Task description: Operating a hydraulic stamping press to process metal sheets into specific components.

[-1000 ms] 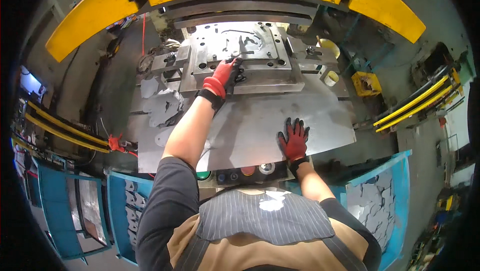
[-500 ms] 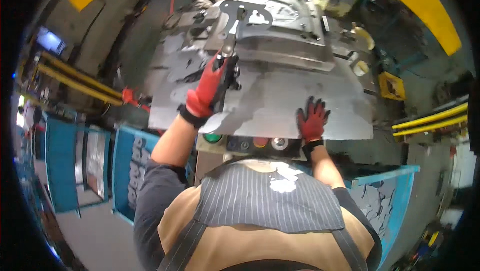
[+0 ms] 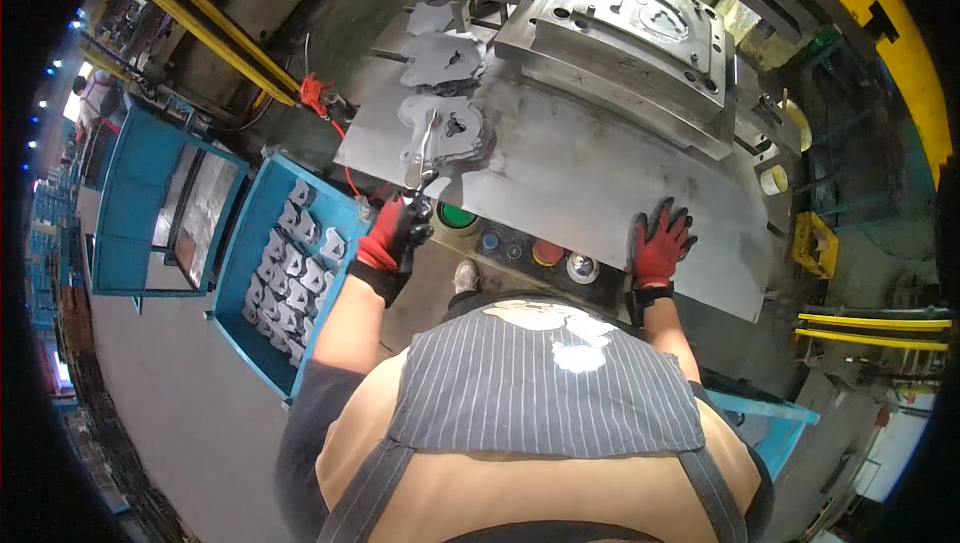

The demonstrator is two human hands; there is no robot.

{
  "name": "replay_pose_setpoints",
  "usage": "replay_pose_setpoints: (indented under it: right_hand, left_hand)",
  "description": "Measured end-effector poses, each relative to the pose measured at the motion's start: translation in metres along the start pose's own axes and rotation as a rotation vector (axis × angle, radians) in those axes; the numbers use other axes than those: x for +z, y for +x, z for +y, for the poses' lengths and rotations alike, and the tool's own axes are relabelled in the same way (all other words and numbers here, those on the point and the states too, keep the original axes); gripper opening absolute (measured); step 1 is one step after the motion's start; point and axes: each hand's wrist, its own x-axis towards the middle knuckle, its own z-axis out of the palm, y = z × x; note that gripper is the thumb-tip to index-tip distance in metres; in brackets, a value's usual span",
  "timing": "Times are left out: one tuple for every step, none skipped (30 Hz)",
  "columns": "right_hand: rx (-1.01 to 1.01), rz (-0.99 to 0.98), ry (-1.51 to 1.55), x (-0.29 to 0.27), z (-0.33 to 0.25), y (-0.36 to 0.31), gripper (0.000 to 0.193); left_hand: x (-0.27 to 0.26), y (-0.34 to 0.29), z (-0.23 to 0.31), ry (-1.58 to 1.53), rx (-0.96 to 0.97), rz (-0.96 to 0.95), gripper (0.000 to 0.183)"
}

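Note:
My left hand [image 3: 398, 233], in a red and black glove, is closed round a slim metal hand tool [image 3: 424, 158]. The far end of the tool lies over a flat, grey sheet-metal plate [image 3: 455, 126] with a cut-out, on top of others at the left of the steel table [image 3: 560, 173]. Whether the tool grips the plate, I cannot tell. My right hand [image 3: 661, 245], gloved the same way, rests on the near right part of the table with its fingers spread, holding nothing.
Behind the table's middle stands a thick steel die [image 3: 640, 53]. More plates [image 3: 442, 58] lie farther back on the left. A blue bin [image 3: 290, 283] at my left holds many metal parts. Round buttons [image 3: 547, 252] line the table's near edge. A yellow crate [image 3: 815, 246] is at the right.
My left hand has drawn the tool back from the die toward the near left. The plate at its tip over the die is gone from there. My right hand stays on the table; the view has turned.

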Motion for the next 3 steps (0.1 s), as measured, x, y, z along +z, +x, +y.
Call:
replay_pose_setpoints:
  right_hand:
    - [-0.006,0.004,0.002,0.001,0.002,0.0,0.066]
    - [-0.012,0.007,0.004,0.003,0.003,0.0,0.066]
    - [-0.014,0.01,0.008,0.005,0.002,-0.001,0.066]
  left_hand:
    - [-0.003,-0.002,0.003,0.041,-0.011,-0.075,0.042]
    - [-0.003,-0.005,0.005,0.03,-0.049,-0.062,0.045]
    - [0.006,-0.013,0.015,0.022,-0.089,-0.048,0.047]
